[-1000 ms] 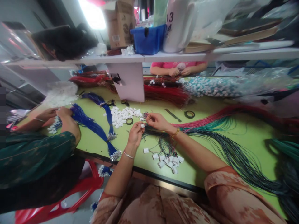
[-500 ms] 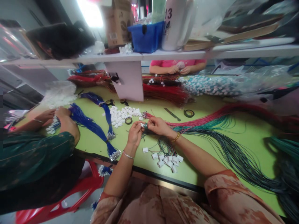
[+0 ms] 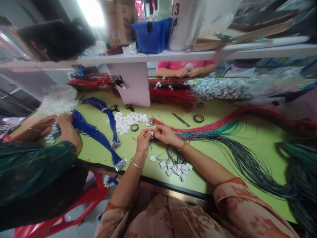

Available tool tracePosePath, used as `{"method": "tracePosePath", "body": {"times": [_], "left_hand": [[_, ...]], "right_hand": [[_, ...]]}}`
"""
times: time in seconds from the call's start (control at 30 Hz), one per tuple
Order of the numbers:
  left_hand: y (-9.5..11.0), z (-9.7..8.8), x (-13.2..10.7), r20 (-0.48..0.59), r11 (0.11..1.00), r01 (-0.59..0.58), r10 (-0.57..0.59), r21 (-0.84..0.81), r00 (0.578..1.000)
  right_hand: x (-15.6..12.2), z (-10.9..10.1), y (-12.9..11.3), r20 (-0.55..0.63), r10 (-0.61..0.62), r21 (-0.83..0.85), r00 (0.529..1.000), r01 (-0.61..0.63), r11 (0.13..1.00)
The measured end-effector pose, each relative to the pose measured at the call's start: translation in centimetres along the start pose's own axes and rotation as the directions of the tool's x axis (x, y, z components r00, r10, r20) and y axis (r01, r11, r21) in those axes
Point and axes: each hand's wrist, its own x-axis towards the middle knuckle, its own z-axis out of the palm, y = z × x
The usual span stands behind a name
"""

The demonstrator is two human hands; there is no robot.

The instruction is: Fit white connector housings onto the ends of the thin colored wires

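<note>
Left forearm [image 3: 126, 185] extends from near side toward far, leaning right; left hand [image 3: 143, 141] raised, fingers pinched. Right forearm [image 3: 206, 162] slants far-left; right hand [image 3: 165, 135] fingers bent, tips meeting left's; grip unclear.

From where I stand I can read just two numbers, 13 and right below it 14, in dark figures on the left side of the big pale container [image 3: 185, 31] up on the shelf [image 3: 119, 59]. The cardboard box [image 3: 121, 24] farther left carries a dark emblem and a small pale label, perhaps a barcode (far too blurred for me to make out), and the pink top [image 3: 177, 64] beyond has a pale print too small to read.
</note>
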Motion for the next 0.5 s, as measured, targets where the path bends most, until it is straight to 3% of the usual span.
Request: {"method": "tracePosePath", "body": {"times": [0.2, 0.33, 0.47, 0.5], "left_hand": [[-0.4, 0.1, 0.1, -0.039, 0.997, 0.021, -0.024, -0.07, 0.999], [-0.9, 0.3, -0.2, -0.037, 1.0, 0.022, -0.022, -0.014, 0.999], [-0.8, 0.4, -0.3, -0.033, 0.999, 0.046, -0.046, -0.002, 0.998], [-0.7, 0.4, -0.2, -0.035, 0.999, 0.047, -0.047, -0.004, 0.998]], "right_hand": [[-0.4, -0.2, -0.3, -0.003, -0.062, -0.019, 0.998, 0.062, 0.998], [-1.0, -0.1, -0.4, -0.04, -0.048, -0.054, 0.998, 0.045, 0.997], [0.6, -1.9, 1.0, 0.045, -0.081, 0.023, 0.996, 0.08, 0.997], [1.5, -2.6, 1.6, -0.002, -0.042, 0.024, 0.999, 0.043, 0.999]]}}
